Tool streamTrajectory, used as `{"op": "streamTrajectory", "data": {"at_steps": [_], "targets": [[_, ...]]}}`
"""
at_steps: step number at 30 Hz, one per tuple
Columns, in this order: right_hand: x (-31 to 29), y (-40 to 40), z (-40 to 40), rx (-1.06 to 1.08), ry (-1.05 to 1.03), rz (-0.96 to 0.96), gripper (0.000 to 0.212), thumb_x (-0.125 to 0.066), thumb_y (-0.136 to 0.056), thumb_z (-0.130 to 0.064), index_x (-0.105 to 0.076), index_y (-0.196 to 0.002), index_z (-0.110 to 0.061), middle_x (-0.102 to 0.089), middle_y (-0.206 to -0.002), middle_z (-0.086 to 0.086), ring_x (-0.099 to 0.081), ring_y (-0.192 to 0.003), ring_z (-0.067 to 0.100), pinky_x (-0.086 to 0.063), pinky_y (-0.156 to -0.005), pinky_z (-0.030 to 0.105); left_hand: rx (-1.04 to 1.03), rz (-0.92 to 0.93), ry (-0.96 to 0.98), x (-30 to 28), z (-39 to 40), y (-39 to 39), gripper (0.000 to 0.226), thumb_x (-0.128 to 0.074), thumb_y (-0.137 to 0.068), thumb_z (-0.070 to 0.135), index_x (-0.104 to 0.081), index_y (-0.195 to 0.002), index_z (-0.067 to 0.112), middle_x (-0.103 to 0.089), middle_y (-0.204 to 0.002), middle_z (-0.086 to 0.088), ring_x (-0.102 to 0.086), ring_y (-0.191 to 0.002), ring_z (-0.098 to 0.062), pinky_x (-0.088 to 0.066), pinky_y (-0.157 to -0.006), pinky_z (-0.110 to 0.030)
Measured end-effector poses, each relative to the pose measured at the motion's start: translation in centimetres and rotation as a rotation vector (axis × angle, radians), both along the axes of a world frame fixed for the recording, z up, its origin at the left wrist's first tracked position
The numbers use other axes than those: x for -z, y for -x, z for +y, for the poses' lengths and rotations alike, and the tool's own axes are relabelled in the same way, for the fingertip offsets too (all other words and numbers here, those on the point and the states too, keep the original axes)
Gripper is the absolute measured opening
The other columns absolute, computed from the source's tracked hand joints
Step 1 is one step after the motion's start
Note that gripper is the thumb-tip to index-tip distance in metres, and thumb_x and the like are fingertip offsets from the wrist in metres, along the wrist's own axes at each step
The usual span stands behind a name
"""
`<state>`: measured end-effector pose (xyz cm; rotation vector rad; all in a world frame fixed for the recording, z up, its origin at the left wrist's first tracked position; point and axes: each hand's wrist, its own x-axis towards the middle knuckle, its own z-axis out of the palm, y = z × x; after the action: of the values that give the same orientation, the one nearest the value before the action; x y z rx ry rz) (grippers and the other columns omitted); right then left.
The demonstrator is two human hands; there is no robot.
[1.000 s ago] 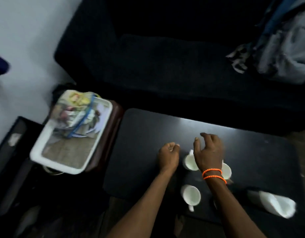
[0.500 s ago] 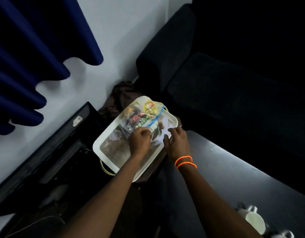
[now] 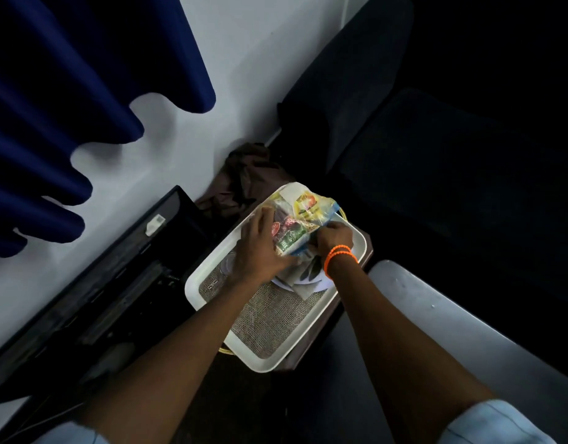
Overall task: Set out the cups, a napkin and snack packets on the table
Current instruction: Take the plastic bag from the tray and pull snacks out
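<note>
1. Dim room, pale wall [image 3: 244, 59] on the far side, with a blue curtain [image 3: 68, 91] hanging at the left and a dark sofa [image 3: 436, 155] at the right.
2. Left hand [image 3: 257, 248]: fingers laid spread over the left side of a clear bag of snack packets [image 3: 300, 225], pressing on it.
3. Right hand [image 3: 332, 237]: fingers curled tight, pinching the bag's right edge; two orange bands [image 3: 338, 254] circle the wrist.
4. That bag lies at the far end of a white tray [image 3: 276, 363], partly over a white plate [image 3: 308, 283] whose near rim shows beneath the hands.
5. Bare woven lining shows at the tray's near end.
6. Beside the tray's right edge starts the dark table [image 3: 452, 315], only its left end in view.
7. Brown cloth [image 3: 244, 177] is heaped against the wall beyond the tray's far corner.
</note>
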<state>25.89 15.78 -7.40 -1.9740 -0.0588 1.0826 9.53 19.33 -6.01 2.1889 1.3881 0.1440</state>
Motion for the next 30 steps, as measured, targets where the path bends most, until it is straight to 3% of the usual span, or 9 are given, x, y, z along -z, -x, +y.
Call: {"op": "streamTrajectory", "data": {"at_steps": [2, 4, 8, 12, 17, 20, 24, 27, 30], "targets": [[0.1, 0.0, 0.4, 0.037, -0.061, 0.120, 0.016, -0.058, -0.090, 0.000, -0.062, -0.074, 0.000, -0.060, -0.067, 0.018, -0.058, -0.051, 0.027, -0.053, -0.056, 0.037, 0.025, 0.057, -0.046, 0.4, 0.0, 0.0, 0.130, -0.088, -0.064, 0.055, -0.014, -0.162, 0.012, -0.023, -0.167, -0.013, -0.028, -0.150, -0.037, -0.039, -0.114, -0.052], [0.2, -0.2, 0.4, 0.037, -0.073, 0.203, 0.030, -0.059, -0.094, -0.002, -0.055, -0.065, -0.006, -0.048, -0.054, 0.010, -0.044, -0.042, 0.018, -0.042, -0.048, 0.029, 0.016, 0.080, -0.107, 0.4, 0.2, -0.2, 0.123, -0.090, -0.069, 0.043, -0.016, -0.162, 0.010, -0.030, -0.163, -0.014, -0.035, -0.145, -0.036, -0.043, -0.111, -0.049], [-0.8, -0.9, -0.3, -0.027, -0.151, 0.224, 0.024, -0.068, -0.091, -0.011, -0.059, -0.068, -0.013, -0.045, -0.060, 0.007, -0.040, -0.049, 0.017, -0.036, -0.044, 0.026, -0.049, -0.078, -0.076, -1.4, 0.7, -0.8, 0.108, -0.089, -0.070, 0.034, -0.030, -0.158, 0.012, -0.050, -0.146, -0.017, -0.051, -0.132, -0.037, -0.048, -0.103, -0.047], [-3.4, -1.8, -2.2, 0.039, -0.328, 0.201, 0.013, -0.063, -0.091, -0.020, -0.061, -0.079, -0.015, -0.062, -0.077, 0.005, -0.057, -0.067, 0.019, -0.043, -0.056, 0.031, -0.071, -0.180, 0.047, -3.9, 0.0, -2.3, 0.097, -0.086, -0.068, 0.033, -0.042, -0.152, 0.018, -0.062, -0.134, -0.011, -0.060, -0.122, -0.031, -0.053, -0.098, -0.046], [-7.5, -5.0, -7.3, 0.096, -0.440, 0.014, 0.017, -0.061, -0.092, -0.019, -0.060, -0.076, -0.020, -0.063, -0.081, 0.010, -0.062, -0.077, 0.023, -0.055, -0.064, 0.035, -0.110, -0.403, 0.146, -7.0, -5.0, -6.7, 0.059, -0.079, -0.063, 0.038, -0.062, -0.117, 0.023, -0.070, -0.092, -0.001, -0.068, -0.089, -0.024, -0.055, -0.075, -0.039], [-9.8, -7.4, -11.7, 0.113, -0.346, -0.182, 0.028, -0.064, -0.090, -0.026, -0.059, -0.062, -0.024, -0.059, -0.069, 0.002, -0.056, -0.072, 0.021, -0.054, -0.067, 0.046, -0.121, -0.526, 0.317, -7.7, -9.0, -9.6, 0.057, -0.078, -0.060, 0.039, -0.064, -0.115, 0.029, -0.076, -0.098, 0.005, -0.072, -0.091, -0.015, -0.059, -0.081, -0.040], [-11.4, -9.3, -18.0, 0.189, -0.190, -0.281, 0.032, -0.062, -0.080, -0.032, -0.055, -0.079, -0.001, -0.064, -0.081, 0.026, -0.059, -0.073, 0.028, -0.056, -0.072, 0.064, -0.082, -0.574, 0.558, -6.9, -15.1, -12.1, 0.061, -0.077, -0.060, 0.043, -0.061, -0.119, 0.042, -0.074, -0.105, 0.019, -0.071, -0.098, -0.002, -0.056, -0.077, -0.016], [-11.3, -10.0, -22.2, 0.201, -0.091, -0.347, 0.030, -0.064, -0.080, -0.031, -0.055, -0.076, -0.003, -0.067, -0.084, 0.026, -0.069, -0.078, 0.038, -0.058, -0.068, 0.061, -0.088, -0.476, 0.708, -5.1, -18.6, -12.7, 0.076, -0.074, -0.061, 0.047, -0.058, -0.133, 0.029, -0.072, -0.119, 0.007, -0.070, -0.107, -0.014, -0.056, -0.092, -0.032], [-9.5, -9.9, -25.5, 0.177, 0.006, -0.351, 0.028, -0.066, -0.083, -0.026, -0.054, -0.073, -0.004, -0.069, -0.082, 0.024, -0.068, -0.083, 0.044, -0.059, -0.073, 0.059, -0.141, -0.296, 0.661, -3.8, -21.3, -12.8, 0.083, -0.075, -0.075, 0.041, -0.046, -0.150, 0.020, -0.058, -0.145, -0.003, -0.059, -0.128, -0.023, -0.047, -0.107, -0.037]]}}
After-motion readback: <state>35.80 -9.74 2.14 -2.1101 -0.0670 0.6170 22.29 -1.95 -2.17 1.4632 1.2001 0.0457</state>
